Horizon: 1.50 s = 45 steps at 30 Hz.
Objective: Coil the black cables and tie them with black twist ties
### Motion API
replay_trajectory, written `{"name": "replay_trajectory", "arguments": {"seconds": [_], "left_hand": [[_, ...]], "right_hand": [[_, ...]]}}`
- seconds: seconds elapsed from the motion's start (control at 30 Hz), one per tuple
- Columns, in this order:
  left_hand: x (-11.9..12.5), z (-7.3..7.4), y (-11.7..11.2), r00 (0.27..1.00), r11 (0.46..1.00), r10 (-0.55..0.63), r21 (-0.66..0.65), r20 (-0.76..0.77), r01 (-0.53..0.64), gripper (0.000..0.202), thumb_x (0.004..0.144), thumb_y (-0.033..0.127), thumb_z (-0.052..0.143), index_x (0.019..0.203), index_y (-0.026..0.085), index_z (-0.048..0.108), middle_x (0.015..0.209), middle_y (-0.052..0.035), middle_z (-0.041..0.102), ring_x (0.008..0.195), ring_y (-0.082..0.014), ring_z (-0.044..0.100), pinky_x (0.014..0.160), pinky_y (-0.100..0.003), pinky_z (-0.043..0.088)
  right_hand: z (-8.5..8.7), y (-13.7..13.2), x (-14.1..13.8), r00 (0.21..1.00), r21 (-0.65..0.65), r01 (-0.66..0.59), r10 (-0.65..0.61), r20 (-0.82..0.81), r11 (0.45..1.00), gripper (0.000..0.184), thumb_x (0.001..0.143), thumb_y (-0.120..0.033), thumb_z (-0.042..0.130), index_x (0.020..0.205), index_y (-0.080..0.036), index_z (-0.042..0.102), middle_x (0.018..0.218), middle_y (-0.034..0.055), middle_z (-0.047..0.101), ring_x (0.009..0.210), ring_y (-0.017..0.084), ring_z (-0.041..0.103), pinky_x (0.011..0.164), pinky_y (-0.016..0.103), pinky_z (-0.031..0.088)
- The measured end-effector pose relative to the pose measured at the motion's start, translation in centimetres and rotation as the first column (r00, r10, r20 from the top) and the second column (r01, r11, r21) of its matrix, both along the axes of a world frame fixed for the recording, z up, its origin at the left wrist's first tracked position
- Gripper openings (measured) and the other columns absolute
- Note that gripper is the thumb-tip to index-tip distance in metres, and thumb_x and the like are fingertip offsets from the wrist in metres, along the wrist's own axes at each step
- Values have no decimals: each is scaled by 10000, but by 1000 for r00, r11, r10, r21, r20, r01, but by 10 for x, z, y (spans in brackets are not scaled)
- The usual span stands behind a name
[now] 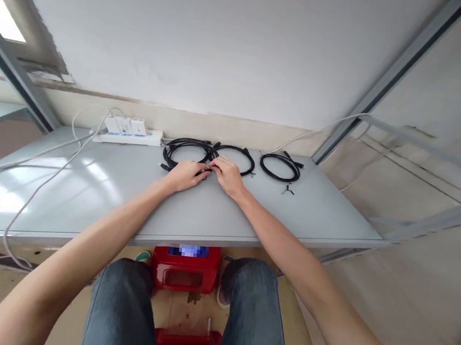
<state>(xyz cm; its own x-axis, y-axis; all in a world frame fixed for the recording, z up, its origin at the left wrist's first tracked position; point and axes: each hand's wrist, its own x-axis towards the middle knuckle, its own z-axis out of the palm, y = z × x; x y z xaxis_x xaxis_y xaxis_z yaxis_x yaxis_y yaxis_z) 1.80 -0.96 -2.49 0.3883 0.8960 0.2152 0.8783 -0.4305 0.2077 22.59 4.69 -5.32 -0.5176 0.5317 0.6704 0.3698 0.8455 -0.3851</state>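
Both my hands meet over the coiled black cables near the back of the grey table (160,209). My left hand (187,174) is closed at the right side of the left cable coil (184,141), its fingertips pinching the black cable. Against it, my right hand (227,173) pinches the same spot with thumb and fingers. Behind the right hand lies the middle cable coil (250,161), partly covered. Farther right, a separate black cable coil (279,168) lies flat, with a small black twist tie (288,189) in front of it.
A white power strip (129,136) with plugged-in chargers stands at the back left. White cords (43,183) run from it over the table's left side and front edge. Grey metal posts (356,114) rise at the sides. A red stool (185,269) is under the table.
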Motion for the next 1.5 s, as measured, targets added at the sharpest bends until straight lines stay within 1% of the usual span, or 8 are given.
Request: {"name": "replay_trajectory", "arguments": {"seconds": [0.27,0.57,0.93,1.13,1.2,1.33,1.43,1.5], "left_hand": [[-1,0,1,1000,1000,7,-5,-29,-7,493,1166,445,456,1379,160,798,1055,-167,855,992,-343,803,806,-376,515],[3,5,0,994,1000,11,4,-111,-11,527,1176,443,410,1401,151,786,1068,-183,854,1009,-364,806,840,-402,538],[-1,-1,3,998,1000,4,20,-57,-2,513,1165,460,436,1381,163,795,1016,-173,848,968,-352,801,803,-379,517],[-2,1,4,999,1000,-10,16,-39,10,498,1145,436,469,1426,177,789,1054,-158,861,969,-332,795,815,-366,512],[-2,1,4,1000,1000,-15,10,-13,15,491,1136,440,477,1395,183,806,1052,-150,864,952,-322,788,794,-358,494],[-4,-1,4,996,1000,-28,13,87,27,468,1096,449,497,1216,182,862,932,-120,847,790,-264,721,712,-343,418],[-8,-2,1,988,999,-21,34,152,16,489,1071,492,503,995,171,864,780,-97,787,665,-216,616,659,-341,348],[-10,-3,-1,985,999,-12,50,175,4,492,1050,508,517,907,166,840,732,-88,755,639,-200,570,649,-338,326]], "right_hand": [[-1,4,1,1000,-16,-9,9,-16,1000,215,1091,-126,564,984,-230,719,1022,85,781,1032,267,691,918,385,532],[0,6,1,999,-73,35,-35,7,997,230,1053,-77,581,967,-240,717,1031,69,773,1062,257,698,938,365,530],[2,7,2,999,-62,40,-40,1,997,222,1055,-71,621,964,-232,744,1010,64,781,1036,252,709,922,356,534],[4,6,1,999,-76,-28,27,-18,997,240,1058,-85,623,973,-227,797,1044,80,811,1061,256,728,976,390,572],[4,5,1,1000,-85,-28,28,-12,996,236,1057,-87,630,987,-227,806,1053,82,816,1074,258,733,996,399,574],[3,-4,0,999,-137,-8,2,-45,991,223,1051,-98,664,1176,-225,797,1105,77,795,1003,223,741,937,354,574],[3,-13,0,999,-122,39,-42,-18,992,143,1056,-140,694,1122,-230,783,1070,65,768,933,209,715,876,329,554],[4,-20,0,999,-78,46,-45,26,996,104,1064,-161,704,1083,-230,780,1064,67,770,942,215,706,878,332,547]]}}
